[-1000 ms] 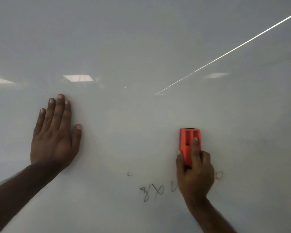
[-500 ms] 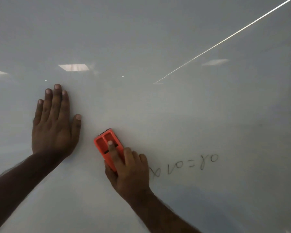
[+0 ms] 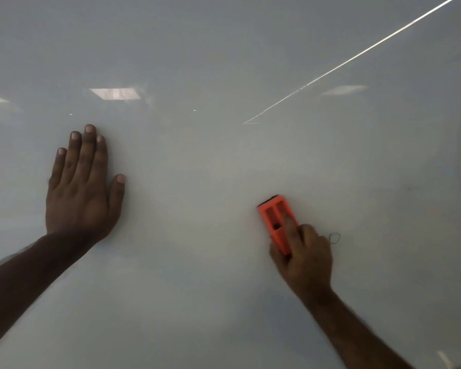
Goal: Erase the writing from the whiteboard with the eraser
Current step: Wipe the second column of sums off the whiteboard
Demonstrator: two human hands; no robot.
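Observation:
The whiteboard (image 3: 224, 62) fills the whole view. My right hand (image 3: 305, 258) grips an orange eraser (image 3: 274, 217) and presses it flat against the board right of centre, index finger lying along its back. One small handwritten "0" (image 3: 334, 238) shows just right of my right hand; any writing under the hand is hidden. My left hand (image 3: 81, 187) lies flat on the board at the left, fingers together and pointing up, holding nothing.
Ceiling lights are reflected on the glossy board, among them a rectangular panel (image 3: 115, 93) at upper left and a long bright streak (image 3: 357, 55) running to the upper right corner.
My right hand swept the eraser left and then back right along the written line. The "8x10=8" marks are gone from view; only the last "0" shows. My left hand stayed put.

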